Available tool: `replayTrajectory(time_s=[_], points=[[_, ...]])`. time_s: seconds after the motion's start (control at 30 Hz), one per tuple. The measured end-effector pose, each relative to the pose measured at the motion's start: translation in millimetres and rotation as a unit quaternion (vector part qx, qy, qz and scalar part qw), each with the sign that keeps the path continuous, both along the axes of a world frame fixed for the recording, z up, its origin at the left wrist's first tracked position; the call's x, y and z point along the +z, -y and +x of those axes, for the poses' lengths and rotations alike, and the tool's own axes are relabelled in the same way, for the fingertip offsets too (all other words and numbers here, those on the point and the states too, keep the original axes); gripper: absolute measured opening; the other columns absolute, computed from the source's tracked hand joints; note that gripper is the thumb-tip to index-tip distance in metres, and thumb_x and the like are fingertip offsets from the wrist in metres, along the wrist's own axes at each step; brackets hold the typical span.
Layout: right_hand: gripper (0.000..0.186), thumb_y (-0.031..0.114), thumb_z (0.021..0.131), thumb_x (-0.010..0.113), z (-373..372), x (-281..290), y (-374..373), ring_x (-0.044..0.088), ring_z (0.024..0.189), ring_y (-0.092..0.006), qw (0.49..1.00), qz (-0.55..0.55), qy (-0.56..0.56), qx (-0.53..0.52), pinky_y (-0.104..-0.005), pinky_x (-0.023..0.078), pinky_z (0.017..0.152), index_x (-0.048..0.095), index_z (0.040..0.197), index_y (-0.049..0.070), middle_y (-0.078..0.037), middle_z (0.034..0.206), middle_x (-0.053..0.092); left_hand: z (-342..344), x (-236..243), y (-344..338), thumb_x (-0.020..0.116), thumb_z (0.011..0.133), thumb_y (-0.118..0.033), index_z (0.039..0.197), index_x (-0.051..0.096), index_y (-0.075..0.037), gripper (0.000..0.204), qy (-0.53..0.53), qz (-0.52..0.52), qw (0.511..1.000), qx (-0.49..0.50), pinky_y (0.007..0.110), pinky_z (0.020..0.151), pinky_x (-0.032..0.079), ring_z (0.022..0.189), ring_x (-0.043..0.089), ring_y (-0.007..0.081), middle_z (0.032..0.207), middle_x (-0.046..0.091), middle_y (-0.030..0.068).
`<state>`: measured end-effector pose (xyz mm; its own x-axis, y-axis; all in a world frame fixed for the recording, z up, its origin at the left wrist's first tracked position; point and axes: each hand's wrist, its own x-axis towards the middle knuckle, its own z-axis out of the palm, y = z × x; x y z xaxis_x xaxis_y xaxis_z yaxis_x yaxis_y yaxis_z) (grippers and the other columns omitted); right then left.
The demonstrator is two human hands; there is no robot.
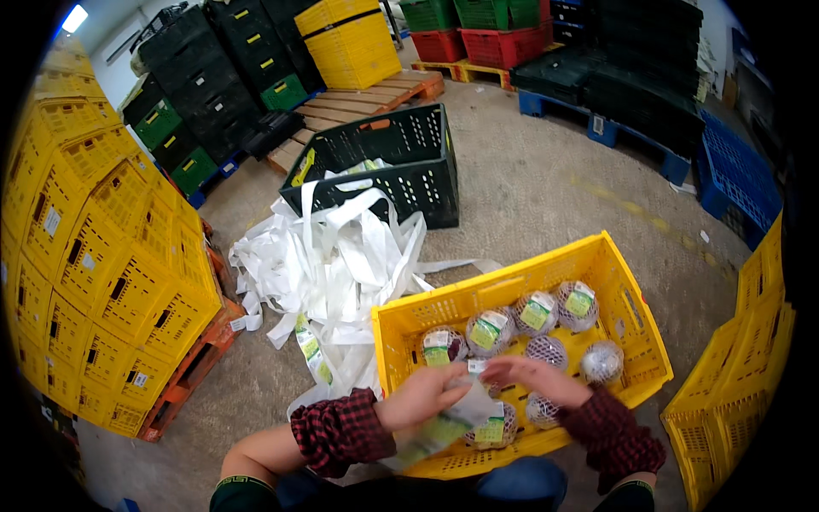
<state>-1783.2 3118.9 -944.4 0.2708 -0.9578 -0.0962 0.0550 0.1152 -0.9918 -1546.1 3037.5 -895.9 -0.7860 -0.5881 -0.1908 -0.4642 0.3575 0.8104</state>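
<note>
Over the near side of a yellow crate [527, 266], my left hand [424, 398] is closed on a strip of green-and-white labels [439, 431], blurred by motion. Close by on its right is my right hand [542, 380], its fingers bent toward the strip's upper end; blur hides whether they pinch it. Inside the crate sit several round items in net sleeves, such as a labelled one [490, 331] and a bare-topped one [602, 362]. Some carry green-and-white labels. Under my hands, another netted item [495, 427] is partly covered.
Left of the crate lies a heap of white backing strips [333, 256], some with labels [313, 350]. Behind it stands a dark green crate [401, 183]. Yellow crate stacks rise at left [111, 256] and right [734, 375]. Pallets [367, 102] with stacked crates line the back.
</note>
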Motion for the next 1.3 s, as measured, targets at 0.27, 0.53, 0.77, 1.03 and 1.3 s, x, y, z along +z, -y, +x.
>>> replayTrajectory(time_s=[0.27,0.53,0.77,1.03,1.3], points=[[0.007,0.013,0.092,0.064,16,23,-38,0.059,0.079,-0.0078,0.986,-0.050,-0.045,-0.155,-0.0241,0.049,0.073,0.065,0.096,0.007,0.002,0.089,0.063,36,14,1,0.067,0.090,-0.018,0.088,0.066,0.001,0.019,0.057,0.015,0.992,0.110,0.025,0.058,0.045,0.063,0.054,0.0077,0.067,0.060,0.0047],[0.030,0.030,0.086,0.069,-176,-54,-58,0.063,0.080,-0.0189,0.856,0.046,-0.440,-0.267,-0.0307,0.050,0.071,0.059,0.097,0.003,-0.008,0.088,0.065,70,3,1,0.065,0.090,-0.007,0.090,0.064,0.001,0.009,0.001,0.043,0.993,0.106,0.023,0.068,0.043,0.074,0.053,0.0075,0.078,0.058,0.0021],[0.060,0.032,0.077,0.075,-192,-109,-69,0.064,0.097,-0.0289,0.673,0.043,-0.726,-0.132,-0.0430,0.053,0.078,0.054,0.124,0.000,-0.016,0.107,0.064,51,0,-23,0.066,0.089,-0.007,0.090,0.063,0.002,0.010,0.051,0.006,0.998,0.020,0.026,0.067,0.044,0.071,0.054,0.0146,0.076,0.057,0.0072],[0.054,0.039,0.064,0.084,-197,-132,-67,0.065,0.088,-0.0306,0.676,0.047,-0.734,-0.054,-0.0403,0.054,0.075,0.063,0.097,0.002,-0.015,0.094,0.064,49,-5,-21,0.066,0.089,-0.009,0.090,0.064,0.001,0.010,0.035,0.039,0.996,0.068,0.027,0.066,0.045,0.070,0.056,0.0163,0.076,0.058,0.0081],[0.056,0.029,0.089,0.065,-66,-19,-37,0.049,0.128,-0.0276,0.990,0.027,-0.136,0.018,-0.0389,0.037,0.107,0.049,0.135,0.001,-0.019,0.133,0.054,8,31,-15,0.061,0.094,-0.024,0.097,0.058,-0.001,0.024,-0.056,-0.015,0.998,0.023,0.032,0.064,0.046,0.067,0.055,0.0217,0.075,0.056,0.0151]])
